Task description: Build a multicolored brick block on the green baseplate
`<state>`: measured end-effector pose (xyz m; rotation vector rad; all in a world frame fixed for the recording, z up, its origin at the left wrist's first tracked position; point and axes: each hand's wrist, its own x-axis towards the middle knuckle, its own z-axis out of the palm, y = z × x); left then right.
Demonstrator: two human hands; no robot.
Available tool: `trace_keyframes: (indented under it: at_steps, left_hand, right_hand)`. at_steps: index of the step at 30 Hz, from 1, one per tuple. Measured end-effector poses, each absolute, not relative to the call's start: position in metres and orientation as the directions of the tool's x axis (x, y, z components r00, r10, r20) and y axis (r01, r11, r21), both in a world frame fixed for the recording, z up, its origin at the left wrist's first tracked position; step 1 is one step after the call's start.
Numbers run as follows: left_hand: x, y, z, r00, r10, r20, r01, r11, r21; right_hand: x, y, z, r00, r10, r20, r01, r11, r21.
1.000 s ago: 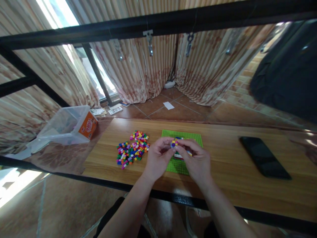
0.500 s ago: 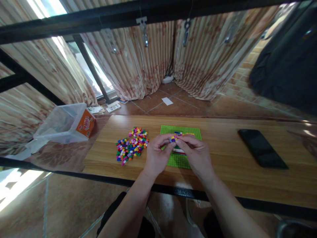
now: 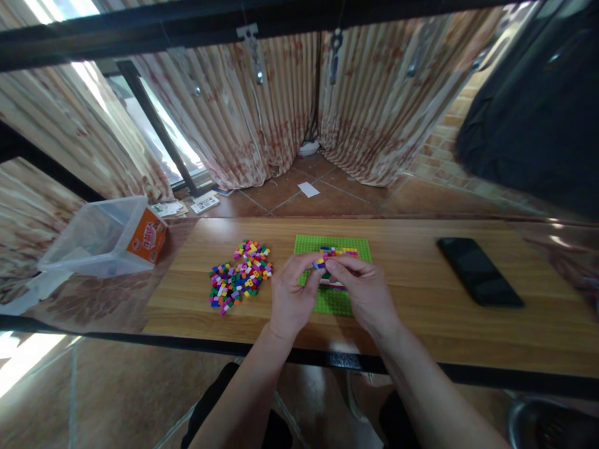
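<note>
Between the fingertips of both hands is a small cluster of toy bricks point(image 3: 320, 262), with yellow, purple and blue showing. My left hand point(image 3: 294, 290) pinches it from the left, and my right hand point(image 3: 367, 287) pinches it from the right. Beneath them lies a green studded baseplate point(image 3: 306, 243), partly covered by my hands. Rows of coloured bricks point(image 3: 344, 252) stand on the plate, just beyond my fingers; white and red ones show between the hands. Left of my left hand, a loose pile of small bricks point(image 3: 241, 277) in many colours is spread on the wooden table point(image 3: 412, 330).
A black phone point(image 3: 480, 271) lies on the table to the right. On the floor at the left stands a clear plastic bin point(image 3: 100, 240) with an orange label. A black bar point(image 3: 201, 37) crosses above the table. Striped curtains point(image 3: 224, 118) hang behind.
The view has shifted slightly, so the table and its things sit a little further left. Both hands still pinch the brick cluster, which appears turned a little.
</note>
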<state>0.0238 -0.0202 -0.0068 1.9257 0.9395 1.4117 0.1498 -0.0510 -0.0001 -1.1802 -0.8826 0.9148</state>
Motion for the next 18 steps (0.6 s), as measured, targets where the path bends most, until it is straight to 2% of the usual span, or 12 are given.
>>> trace_keyframes:
  at_steps: [4, 10, 14, 18]
  left_hand:
    - [0.0220, -0.0190, -0.0113, 0.213, 0.776, 0.593, 0.222, -0.630, 0.744]
    - [0.0184, -0.0184, -0.0117, 0.234, 0.755, 0.613, 0.271, -0.656, 0.704]
    - [0.0192, -0.0199, -0.0105, 0.206, 0.797, 0.568, 0.268, -0.604, 0.750]
    - [0.0231, -0.0203, -0.0143, 0.167, 0.863, 0.477, 0.160, -0.501, 0.850]
  right_hand:
    - [0.1492, -0.0514, 0.0034, 0.362, 0.931, 0.039, -0.193, 0.115, -0.974]
    - [0.1465, -0.0514, 0.0013, 0.388, 0.920, 0.057, -0.114, 0.109, -0.987]
    - [0.1425, -0.0527, -0.0004, 0.364, 0.926, 0.102, -0.038, 0.124, -0.992]
    - [0.1472, -0.0545, 0.0031, 0.362, 0.919, 0.157, 0.032, 0.157, -0.987]
